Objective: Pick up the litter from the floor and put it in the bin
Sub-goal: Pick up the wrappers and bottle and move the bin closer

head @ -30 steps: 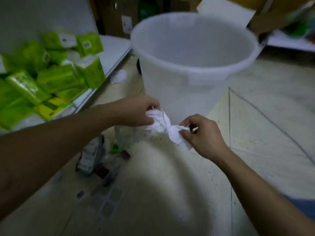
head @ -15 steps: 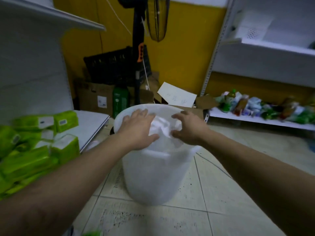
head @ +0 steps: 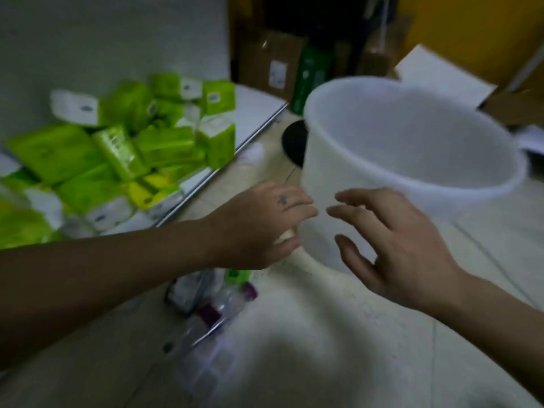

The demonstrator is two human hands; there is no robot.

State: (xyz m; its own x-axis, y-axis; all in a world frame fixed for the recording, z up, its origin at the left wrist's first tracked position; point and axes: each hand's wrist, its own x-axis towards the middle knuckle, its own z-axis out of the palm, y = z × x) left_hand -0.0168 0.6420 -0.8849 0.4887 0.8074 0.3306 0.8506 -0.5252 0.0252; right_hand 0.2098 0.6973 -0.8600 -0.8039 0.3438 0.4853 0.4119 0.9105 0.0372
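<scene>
Half a second ago both hands were over the bin's mouth pressing a crumpled white tissue into it; now the view has tipped down toward the floor, the tissue is out of sight, and both hands have come away bare. The left hand (head: 259, 228) hovers in front of the white plastic bin (head: 412, 160), fingers loosely spread and holding nothing. The right hand (head: 394, 245) hangs beside it, fingers also spread and bare, fingertips nearly meeting those of the left. The bin stands upright on the pale tiled floor (head: 338, 334), its inside too blurred to show what lies in it.

More litter (head: 212, 298) lies on the floor just below the left hand: what looks like a clear bottle with a purple cap, a green scrap and some wrappers, all smeared by motion. A low shelf (head: 253, 113) to the left holds green packets (head: 123, 142).

The drop seems done, and the reach for the next piece is starting. The next move likely calls for lowering a hand to that pile and closing on one piece.
</scene>
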